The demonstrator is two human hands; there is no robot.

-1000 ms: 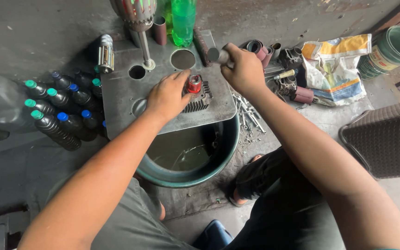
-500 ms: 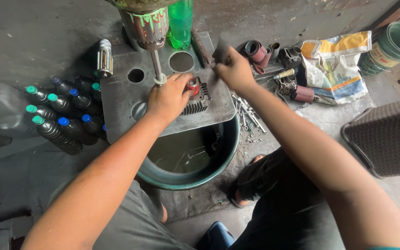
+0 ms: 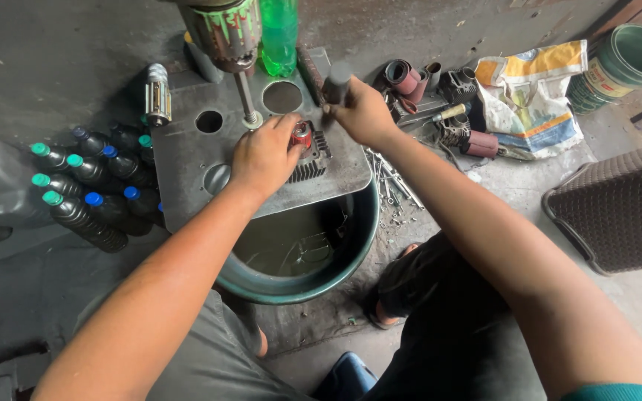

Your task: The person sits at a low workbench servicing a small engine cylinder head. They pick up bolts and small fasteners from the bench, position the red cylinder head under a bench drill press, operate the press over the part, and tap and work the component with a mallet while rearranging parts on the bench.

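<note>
My left hand (image 3: 265, 154) rests on a finned grey engine cylinder (image 3: 312, 160) with a red part (image 3: 302, 135) at its top, holding it down on a grey metal plate (image 3: 187, 171) with round holes. My right hand (image 3: 362, 111) grips a dark cylindrical handle (image 3: 336, 83) just above and to the right of the cylinder. A drill-like machine head (image 3: 221, 30) with a thin shaft (image 3: 247, 100) comes down onto the plate beside my left hand.
The plate lies over a green basin (image 3: 302, 275) of dark liquid. Several dark bottles with green and blue caps (image 3: 87, 193) lie left. A green plastic bottle (image 3: 280, 33), sanding rolls (image 3: 403, 74), a printed sack (image 3: 533, 93), green buckets (image 3: 622, 63) and a woven basket (image 3: 618, 208) sit behind and right.
The view has shifted so the machine head now hangs closer over the plate. My right hand has lifted slightly on the handle. My left hand stays on the cylinder.
</note>
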